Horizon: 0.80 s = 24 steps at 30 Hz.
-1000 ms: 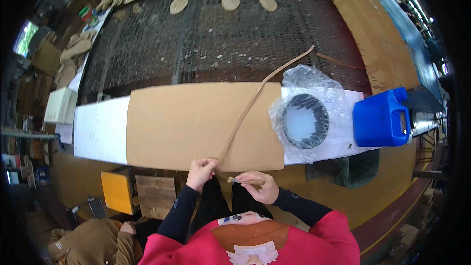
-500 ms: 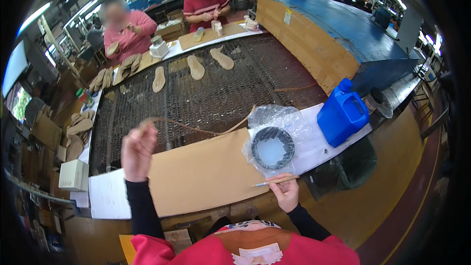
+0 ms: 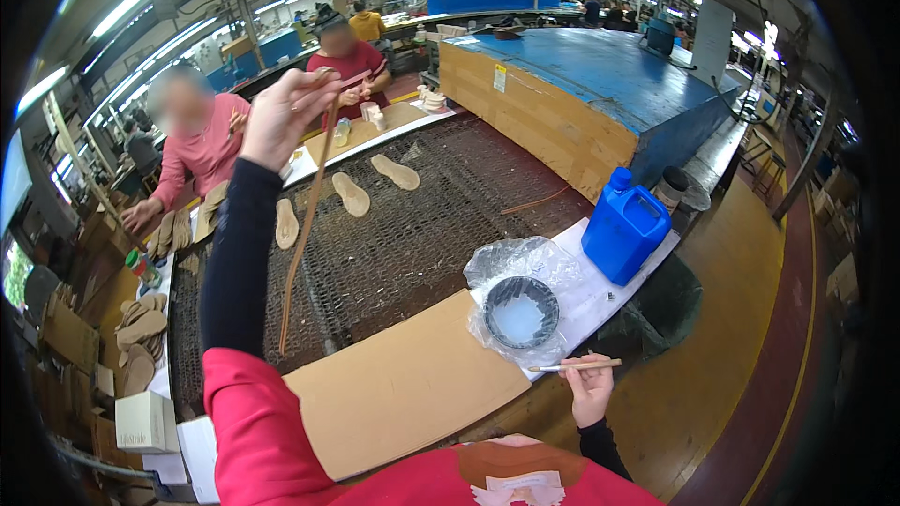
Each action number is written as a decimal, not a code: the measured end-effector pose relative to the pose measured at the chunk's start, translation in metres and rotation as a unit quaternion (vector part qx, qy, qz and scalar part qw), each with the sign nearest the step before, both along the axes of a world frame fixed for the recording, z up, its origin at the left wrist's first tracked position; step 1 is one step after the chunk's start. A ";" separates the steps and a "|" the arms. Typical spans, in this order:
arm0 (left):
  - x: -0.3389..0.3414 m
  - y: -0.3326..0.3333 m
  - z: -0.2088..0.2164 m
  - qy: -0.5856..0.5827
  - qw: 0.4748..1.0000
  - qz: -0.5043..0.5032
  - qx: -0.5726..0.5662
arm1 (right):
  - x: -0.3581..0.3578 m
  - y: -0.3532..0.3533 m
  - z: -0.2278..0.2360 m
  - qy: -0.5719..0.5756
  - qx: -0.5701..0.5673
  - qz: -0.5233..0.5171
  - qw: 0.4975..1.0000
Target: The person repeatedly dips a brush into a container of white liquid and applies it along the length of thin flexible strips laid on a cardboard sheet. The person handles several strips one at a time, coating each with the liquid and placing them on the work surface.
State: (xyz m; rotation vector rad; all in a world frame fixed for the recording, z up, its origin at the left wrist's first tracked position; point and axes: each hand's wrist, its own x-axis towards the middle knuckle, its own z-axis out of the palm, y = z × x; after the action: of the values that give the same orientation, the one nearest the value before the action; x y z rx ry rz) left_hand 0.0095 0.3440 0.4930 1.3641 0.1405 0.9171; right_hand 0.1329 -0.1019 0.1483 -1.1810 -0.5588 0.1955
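My left hand (image 3: 279, 114) is raised at arm's length over the mesh conveyor (image 3: 412, 244), fingers closed on the top end of a long, thin brown strip (image 3: 300, 253), which hangs down. In my right hand (image 3: 589, 395), near the front edge, is a brush (image 3: 591, 365) with a wooden handle, its tip pointing left. Just beyond it stands a dark round bowl (image 3: 522, 313) of whitish liquid, wrapped in clear plastic (image 3: 511, 260). A bare cardboard sheet (image 3: 412, 384) lies in front of me. Three pale insoles (image 3: 351, 195) rest on the mesh, and another brown strip (image 3: 536, 201) lies farther right.
A blue jug (image 3: 621, 234) stands right of the bowl. Beyond it rises a big blue-topped machine housing (image 3: 544, 122). Two co-workers sit across the conveyor, one in pink (image 3: 202, 145), one in red (image 3: 342, 66). Piled soles (image 3: 142, 333) and a white box (image 3: 145, 422) line the left.
My left hand has gone up and away from me, lifting the strip off the conveyor and cardboard so it hangs. The right hand with the brush has shifted slightly right. The view has tilted up.
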 end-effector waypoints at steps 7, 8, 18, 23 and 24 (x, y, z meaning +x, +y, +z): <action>0.073 0.053 0.026 -0.162 0.986 -0.037 -0.001 | -0.022 -0.020 0.013 -0.011 -0.011 -0.098 0.995; 0.073 0.061 0.025 -0.170 0.985 -0.042 -0.007 | -0.024 -0.023 0.014 -0.012 -0.012 -0.110 0.994; 0.040 0.116 -0.252 0.088 0.993 -0.019 -0.077 | -0.043 -0.006 0.014 0.009 -0.029 -0.113 0.993; -0.010 0.121 -0.392 0.351 0.914 0.031 -0.200 | -0.047 0.002 0.018 0.004 -0.048 -0.096 0.994; -0.021 0.125 -0.407 0.408 0.892 0.028 -0.190 | -0.048 0.003 0.019 -0.003 -0.043 -0.096 0.994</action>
State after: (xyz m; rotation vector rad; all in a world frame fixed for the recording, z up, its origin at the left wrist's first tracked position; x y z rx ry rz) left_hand -0.0116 0.4695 0.0864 1.2956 0.9576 0.2764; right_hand 0.0850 -0.0990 0.1673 -1.3120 -0.4423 0.0531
